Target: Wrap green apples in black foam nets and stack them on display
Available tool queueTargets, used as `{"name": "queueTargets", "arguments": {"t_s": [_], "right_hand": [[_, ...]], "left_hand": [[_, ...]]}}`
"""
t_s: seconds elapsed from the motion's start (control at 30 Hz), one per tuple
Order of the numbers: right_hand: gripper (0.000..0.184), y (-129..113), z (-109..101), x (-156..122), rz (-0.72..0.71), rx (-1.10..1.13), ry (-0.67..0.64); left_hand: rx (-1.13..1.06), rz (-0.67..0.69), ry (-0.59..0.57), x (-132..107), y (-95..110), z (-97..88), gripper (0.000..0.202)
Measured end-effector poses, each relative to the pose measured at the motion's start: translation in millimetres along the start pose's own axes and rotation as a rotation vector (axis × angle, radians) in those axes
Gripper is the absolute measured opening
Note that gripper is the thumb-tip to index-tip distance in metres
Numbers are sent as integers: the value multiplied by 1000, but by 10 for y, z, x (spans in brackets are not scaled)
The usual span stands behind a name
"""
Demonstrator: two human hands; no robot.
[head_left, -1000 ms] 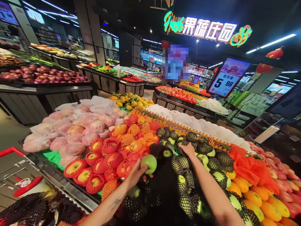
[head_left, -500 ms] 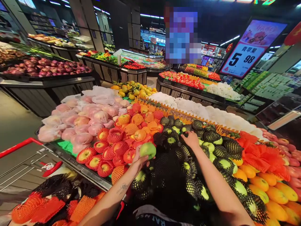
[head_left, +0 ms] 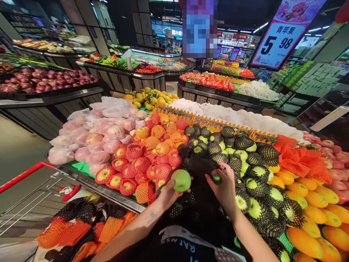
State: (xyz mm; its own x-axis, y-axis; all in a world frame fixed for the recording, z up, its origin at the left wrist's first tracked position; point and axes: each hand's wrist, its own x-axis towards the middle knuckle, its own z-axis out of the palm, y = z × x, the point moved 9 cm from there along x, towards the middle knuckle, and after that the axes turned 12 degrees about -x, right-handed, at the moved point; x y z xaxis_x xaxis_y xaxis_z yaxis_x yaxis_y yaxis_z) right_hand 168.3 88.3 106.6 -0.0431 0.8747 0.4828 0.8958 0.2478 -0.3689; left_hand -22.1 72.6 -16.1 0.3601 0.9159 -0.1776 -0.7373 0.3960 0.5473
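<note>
My left hand (head_left: 168, 194) grips a bare green apple (head_left: 181, 180) just above the front of the fruit display. Close to its right, my right hand (head_left: 225, 187) is curled round a green apple in black foam netting (head_left: 216, 178). Both hands hover over a heap of green apples in black nets (head_left: 240, 153). Apples in red and orange nets (head_left: 147, 160) lie directly left of my left hand.
A red-handled shopping cart (head_left: 25, 174) at lower left holds loose orange and black foam nets (head_left: 79, 227). Pink-bagged fruit (head_left: 92, 138) fills the display's left, orange fruit (head_left: 308, 211) its right. A price sign reading 5.98 (head_left: 278, 42) hangs above. More produce stands fill the background.
My right hand has drawn back from the far nets toward me, now holding a netted apple. My left hand with the bare apple shifted slightly right; the camera tilted downward.
</note>
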Motion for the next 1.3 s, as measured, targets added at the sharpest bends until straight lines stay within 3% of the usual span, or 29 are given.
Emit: {"name": "queueTargets", "arguments": {"t_s": [0.07,0.2,0.3,0.37,0.47,0.6,0.7,0.83,0.97,1.07,1.3], "right_hand": [[14,-88,-187,-224,-38,137,70],[22,-228,-93,-691,-96,509,-205],[31,-111,-14,-922,7,727,-343],[38,75,34,-983,167,807,-350],[27,367,66,-990,408,802,-221],[41,344,248,-963,413,805,-306],[38,405,271,-989,467,698,-288],[32,378,146,-962,392,516,-235],[32,204,26,-887,241,505,-210],[28,75,61,-871,125,548,-268],[36,358,340,-938,262,723,-334]], "left_hand": [[19,-66,-56,-73,-221,8,93],[42,-184,-118,-180,-524,40,89],[48,-260,-133,-218,-603,87,88],[53,-294,-128,-234,-616,107,87],[79,-341,-144,-269,-642,142,86],[161,-354,-208,-292,-660,189,90],[227,-333,-206,-262,-638,162,94],[264,-309,-161,-223,-583,100,89],[240,-342,-142,-230,-603,91,84],[255,-379,-150,-235,-646,106,89],[247,-359,-203,-213,-573,150,98]]}}
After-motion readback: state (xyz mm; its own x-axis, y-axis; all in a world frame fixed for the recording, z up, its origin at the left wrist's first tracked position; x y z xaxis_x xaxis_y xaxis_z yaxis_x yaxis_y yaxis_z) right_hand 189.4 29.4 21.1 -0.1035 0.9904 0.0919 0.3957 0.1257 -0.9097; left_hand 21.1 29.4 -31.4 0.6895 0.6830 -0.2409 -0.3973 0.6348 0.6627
